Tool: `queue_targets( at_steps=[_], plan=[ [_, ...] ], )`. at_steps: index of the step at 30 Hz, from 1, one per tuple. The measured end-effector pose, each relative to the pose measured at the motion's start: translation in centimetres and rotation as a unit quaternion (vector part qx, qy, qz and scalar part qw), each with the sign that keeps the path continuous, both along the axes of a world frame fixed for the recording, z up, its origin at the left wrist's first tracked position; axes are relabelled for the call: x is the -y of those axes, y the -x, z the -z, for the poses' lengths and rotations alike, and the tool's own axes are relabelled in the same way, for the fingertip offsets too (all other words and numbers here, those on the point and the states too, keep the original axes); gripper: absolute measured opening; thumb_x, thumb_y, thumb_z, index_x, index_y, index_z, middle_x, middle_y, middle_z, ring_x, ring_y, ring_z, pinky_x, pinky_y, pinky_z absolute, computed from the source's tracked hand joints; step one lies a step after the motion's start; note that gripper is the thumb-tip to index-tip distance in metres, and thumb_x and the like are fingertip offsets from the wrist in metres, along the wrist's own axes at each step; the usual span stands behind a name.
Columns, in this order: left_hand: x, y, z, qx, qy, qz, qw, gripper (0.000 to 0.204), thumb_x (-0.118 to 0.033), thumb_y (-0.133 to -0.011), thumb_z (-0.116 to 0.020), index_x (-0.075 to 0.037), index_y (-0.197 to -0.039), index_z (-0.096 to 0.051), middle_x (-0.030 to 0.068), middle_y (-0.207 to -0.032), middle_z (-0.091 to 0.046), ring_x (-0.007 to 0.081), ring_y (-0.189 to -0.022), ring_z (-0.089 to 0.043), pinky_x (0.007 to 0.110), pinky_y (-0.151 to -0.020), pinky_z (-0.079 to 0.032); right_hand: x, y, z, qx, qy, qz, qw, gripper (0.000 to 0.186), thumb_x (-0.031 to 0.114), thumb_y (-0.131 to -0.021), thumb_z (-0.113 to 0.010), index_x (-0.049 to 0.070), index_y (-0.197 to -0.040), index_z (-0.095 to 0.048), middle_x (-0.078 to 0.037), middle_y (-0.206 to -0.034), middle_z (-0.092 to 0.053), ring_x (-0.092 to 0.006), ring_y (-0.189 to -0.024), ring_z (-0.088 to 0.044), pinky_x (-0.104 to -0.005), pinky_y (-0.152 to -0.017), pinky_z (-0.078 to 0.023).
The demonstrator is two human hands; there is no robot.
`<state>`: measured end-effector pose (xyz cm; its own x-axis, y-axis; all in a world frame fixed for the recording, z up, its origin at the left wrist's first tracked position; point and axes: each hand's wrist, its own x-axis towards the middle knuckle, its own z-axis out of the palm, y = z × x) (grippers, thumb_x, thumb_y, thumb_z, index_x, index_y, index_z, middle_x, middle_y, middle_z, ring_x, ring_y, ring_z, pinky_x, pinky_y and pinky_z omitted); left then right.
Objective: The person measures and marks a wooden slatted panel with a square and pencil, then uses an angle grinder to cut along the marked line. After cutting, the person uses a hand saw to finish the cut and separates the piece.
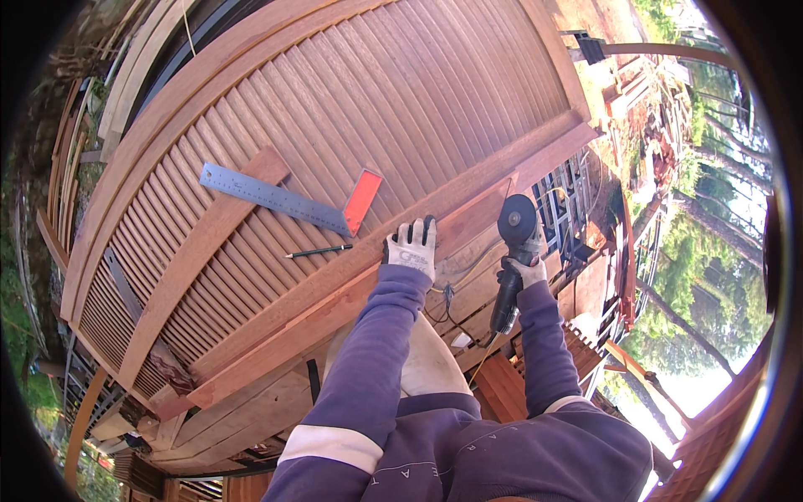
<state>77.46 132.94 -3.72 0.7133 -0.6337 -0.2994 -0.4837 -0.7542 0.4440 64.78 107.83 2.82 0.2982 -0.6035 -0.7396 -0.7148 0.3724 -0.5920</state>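
My left hand (411,244), in a pale glove with dark fingertips, rests on the lower wooden rail (475,176) of a louvered panel (401,92), its fingers apart. My gloved right hand (530,271) grips a black angle grinder (507,301); its dark disc (516,219) is raised beside the rail's outer edge. A steel square (272,195) with a red handle (361,201) lies across the louvers and a loose curved board (196,259). A dark pencil (314,251) lies just left of my left hand. A long metal piece (125,293) sits under the curved board at the left.
Stacked timber (138,79) lines the far left. Planks (493,376) and cords (447,292) lie below the panel near my legs. A metal rack (559,209) stands right of the grinder. A clamp (591,46) is at the top right, with trees (711,234) beyond.
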Motion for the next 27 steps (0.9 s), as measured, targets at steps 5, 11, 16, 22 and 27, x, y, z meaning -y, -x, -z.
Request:
queue_targets(
  at_steps=[5, 11, 16, 22, 27],
  plan=[
    [-0.1, -0.4, -0.5, -0.042, 0.034, -0.014, 0.998, 0.096, -0.045, -0.066, -0.079, -0.011, -0.147, -0.039, 0.0119, -0.136, -0.046, 0.0328, -0.122, -0.044, 0.052, -0.095, -0.038, 1.1, -2.9, 0.2, 0.016, 0.018, 0.005, 1.0, 0.033, -0.007, -0.076, -0.077, -0.002, -0.104, -0.06, -0.015, -0.083, -0.068, -0.0296, -0.06, -0.068, -0.0421, -0.051, -0.058],
    [0.0, 0.0, 0.2, -0.015, 0.022, -0.013, 1.0, 0.099, -0.049, -0.065, -0.079, -0.011, -0.147, -0.038, 0.0117, -0.136, -0.046, 0.0332, -0.122, -0.044, 0.052, -0.097, -0.038, 2.4, -4.6, 0.5, 0.005, 0.012, 0.007, 1.0, 0.033, -0.004, -0.078, -0.075, 0.004, -0.105, -0.057, -0.015, -0.084, -0.067, -0.0326, -0.059, -0.068, -0.045, -0.051, -0.059],
    [-0.2, -0.9, -1.3, -0.086, 0.027, 0.002, 0.996, 0.093, -0.045, -0.072, -0.074, -0.01, -0.149, -0.034, 0.0118, -0.141, -0.043, 0.0325, -0.126, -0.043, 0.052, -0.097, -0.039, 1.7, -3.2, 0.3, -0.012, 0.017, 0.002, 1.0, 0.034, -0.004, -0.078, -0.075, 0.005, -0.104, -0.056, -0.016, -0.086, -0.067, -0.0338, -0.06, -0.068, -0.0467, -0.051, -0.059],
    [-0.1, -0.6, -0.6, -0.043, 0.031, -0.017, 0.998, 0.098, -0.05, -0.066, -0.079, -0.011, -0.146, -0.038, 0.0109, -0.134, -0.046, 0.0321, -0.122, -0.043, 0.051, -0.098, -0.038, -0.8, 0.6, -0.2, -0.014, -0.005, 0.006, 1.0, 0.035, -0.006, -0.077, -0.076, 0.003, -0.105, -0.056, -0.016, -0.084, -0.066, -0.0337, -0.061, -0.068, -0.0453, -0.052, -0.059],
    [-0.1, -1.2, -2.1, -0.068, 0.027, -0.032, 0.997, 0.1, -0.047, -0.067, -0.079, -0.013, -0.149, -0.034, 0.0119, -0.138, -0.045, 0.0322, -0.124, -0.042, 0.053, -0.102, -0.035, -0.7, 5.6, -3.2, 0.004, -0.038, 0.073, 0.997, 0.037, -0.004, -0.077, -0.076, 0.003, -0.107, -0.055, -0.017, -0.084, -0.066, -0.0341, -0.061, -0.067, -0.0479, -0.052, -0.058]
  ],
)
